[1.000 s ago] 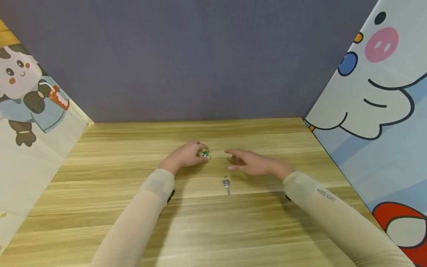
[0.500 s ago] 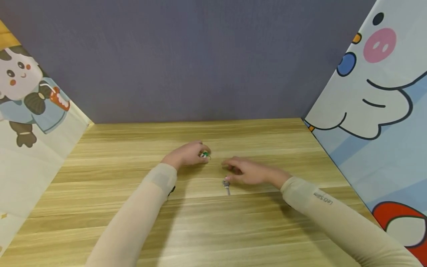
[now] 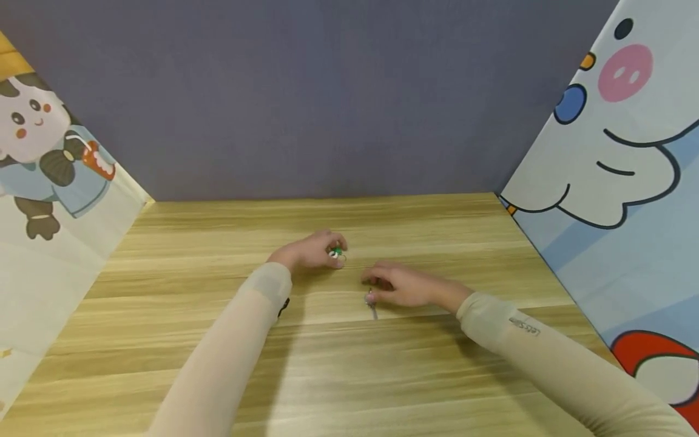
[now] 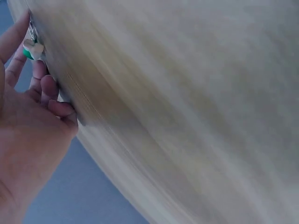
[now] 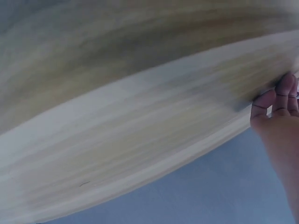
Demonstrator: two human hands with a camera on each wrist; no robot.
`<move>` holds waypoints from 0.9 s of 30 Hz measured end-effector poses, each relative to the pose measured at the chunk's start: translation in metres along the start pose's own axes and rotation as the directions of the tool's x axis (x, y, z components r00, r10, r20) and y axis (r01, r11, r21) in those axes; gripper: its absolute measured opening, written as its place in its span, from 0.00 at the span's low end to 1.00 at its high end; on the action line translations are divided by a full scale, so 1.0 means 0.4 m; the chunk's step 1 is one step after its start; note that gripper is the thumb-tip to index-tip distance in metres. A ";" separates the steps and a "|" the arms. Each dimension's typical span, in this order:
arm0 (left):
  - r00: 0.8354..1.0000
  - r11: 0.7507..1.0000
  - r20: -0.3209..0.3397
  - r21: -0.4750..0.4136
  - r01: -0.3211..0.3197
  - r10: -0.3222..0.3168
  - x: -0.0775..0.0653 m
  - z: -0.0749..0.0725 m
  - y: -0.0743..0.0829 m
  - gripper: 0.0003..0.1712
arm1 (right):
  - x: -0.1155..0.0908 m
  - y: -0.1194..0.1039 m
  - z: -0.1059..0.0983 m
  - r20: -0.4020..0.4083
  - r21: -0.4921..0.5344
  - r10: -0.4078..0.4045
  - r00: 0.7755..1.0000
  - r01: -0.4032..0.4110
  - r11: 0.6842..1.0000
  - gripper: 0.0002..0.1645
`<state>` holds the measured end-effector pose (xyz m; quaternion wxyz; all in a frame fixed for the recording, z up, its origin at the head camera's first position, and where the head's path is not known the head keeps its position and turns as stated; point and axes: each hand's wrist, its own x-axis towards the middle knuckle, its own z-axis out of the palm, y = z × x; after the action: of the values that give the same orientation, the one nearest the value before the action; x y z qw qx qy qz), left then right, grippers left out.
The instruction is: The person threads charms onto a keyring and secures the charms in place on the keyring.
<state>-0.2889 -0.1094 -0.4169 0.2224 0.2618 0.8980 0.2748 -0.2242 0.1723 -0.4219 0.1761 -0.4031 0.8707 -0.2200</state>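
In the head view a small green-and-white charm (image 3: pixel 337 250) with a thin metal ring (image 3: pixel 343 258) lies on the wooden table. My left hand (image 3: pixel 314 250) surrounds it from the left, thumb and forefinger apart on either side. The left wrist view shows the charm (image 4: pixel 33 49) between thumb and forefinger, the other fingers curled. Nearer to me lies a silver key (image 3: pixel 374 312), blade pointing toward me. My right hand (image 3: pixel 406 285) is over its head, the thumb tip overlapping it and the fingers bent above, apart from the thumb. In the right wrist view the hand (image 5: pixel 280 109) hides the key.
The wood-grain tabletop (image 3: pixel 327 376) meets a dark grey panel (image 3: pixel 327 109) at the back. Printed cartoon panels stand at the left (image 3: pixel 49 152) and right (image 3: pixel 617 164).
My right hand has come down and toward me until its thumb overlaps the key's head. The left hand has shifted slightly right around the charm. Charm and key lie where they were.
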 end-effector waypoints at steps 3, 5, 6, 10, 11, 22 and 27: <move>1.000 1.000 0.023 -0.014 0.008 -0.008 0.003 -0.004 -0.002 0.26 | -0.001 0.000 -0.005 0.013 0.046 0.037 0.999 -0.038 0.998 0.32; 0.999 1.000 0.032 -0.018 0.008 -0.007 0.005 -0.006 -0.001 0.25 | -0.001 -0.001 -0.009 0.016 0.071 0.052 0.999 -0.053 0.996 0.31; 0.999 1.000 0.036 -0.019 0.006 -0.005 0.007 -0.008 -0.001 0.25 | -0.001 -0.001 -0.010 0.018 0.080 0.052 0.998 -0.053 0.995 0.30; 0.998 0.999 0.054 -0.037 0.015 -0.013 0.012 -0.014 0.002 0.24 | 0.004 0.003 -0.009 0.017 0.077 0.018 1.000 -0.020 0.997 0.23; 0.998 0.999 0.056 -0.042 0.018 -0.016 0.014 -0.016 0.002 0.23 | 0.006 0.003 -0.009 0.016 0.077 0.011 1.000 -0.012 0.997 0.22; 0.997 0.999 0.056 -0.001 0.044 -0.044 0.004 -0.012 -0.004 0.15 | 0.012 -0.008 0.004 0.030 0.026 0.006 1.000 -0.006 1.000 0.20; 0.998 0.999 0.053 0.024 0.042 -0.043 -0.001 -0.006 -0.003 0.13 | 0.012 -0.015 0.011 0.018 -0.015 -0.017 1.000 0.017 1.000 0.18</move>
<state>-0.2904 -0.1113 -0.4155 0.2491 0.2523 0.9002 0.2528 -0.2213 0.1640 -0.4229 0.1789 -0.4139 0.8672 -0.2113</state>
